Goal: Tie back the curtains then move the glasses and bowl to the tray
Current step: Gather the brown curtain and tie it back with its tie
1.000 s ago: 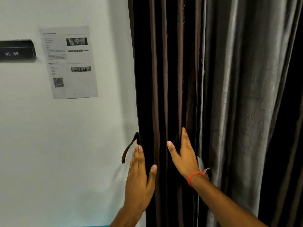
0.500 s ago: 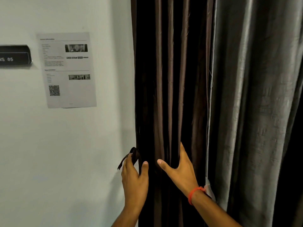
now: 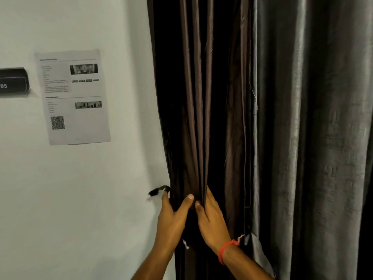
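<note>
A dark brown curtain [image 3: 201, 98] hangs beside the white wall, with a grey curtain [image 3: 312, 128] to its right. A dark tieback strap [image 3: 159, 189] sticks out at the brown curtain's left edge. My left hand [image 3: 171, 215] grips that edge, fingers behind the fabric by the strap, thumb across the front. My right hand [image 3: 212, 217] pinches the gathered brown folds just right of it. The two hands nearly touch. No glasses, bowl or tray are in view.
A printed sheet with a QR code [image 3: 72, 98] is stuck on the wall [image 3: 80, 199] to the left. A dark sign plate [image 3: 13, 82] sits at the left frame edge. The curtains fill the whole right half.
Both hands went from flat and open in front of the curtain to gripping it. The left hand reached the strap at the edge; the brown folds are now bunched between the hands.
</note>
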